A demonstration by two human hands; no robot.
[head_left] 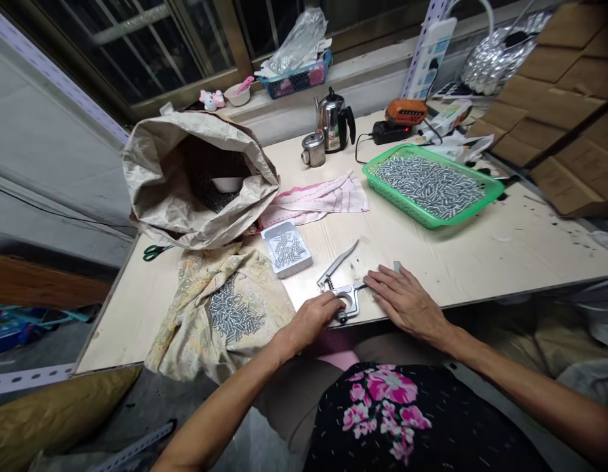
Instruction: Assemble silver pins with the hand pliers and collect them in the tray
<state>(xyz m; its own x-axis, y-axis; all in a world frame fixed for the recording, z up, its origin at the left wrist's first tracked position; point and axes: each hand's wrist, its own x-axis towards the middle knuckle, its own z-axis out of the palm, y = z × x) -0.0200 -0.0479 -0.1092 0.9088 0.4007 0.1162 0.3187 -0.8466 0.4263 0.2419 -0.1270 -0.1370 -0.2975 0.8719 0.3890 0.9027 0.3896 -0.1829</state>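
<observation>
At the table's front edge lies a silver plier-like hand tool (353,300) with a round opening in its head, a dark spring and two spread handles. My left hand (311,320) is closed at the head, thumb and fingers by the opening; any small piece in the fingertips is too hidden to tell. Stretched flat, the fingers of my right hand (406,301) rest across the near handle, whose tip shows beyond them. A white plastic box (296,267) of small metal pins stands left of the tool. More metal pins (232,313) are heaped on a patterned cloth (185,328).
A green basket (406,208) full of metal pins sits at the right. Behind are a large open sack (156,170) with a white scoop, a pink towel (318,200), a metal cup (313,151), a kettle (332,118) and an orange battery (406,113). Green-handled scissors (153,252) lie left.
</observation>
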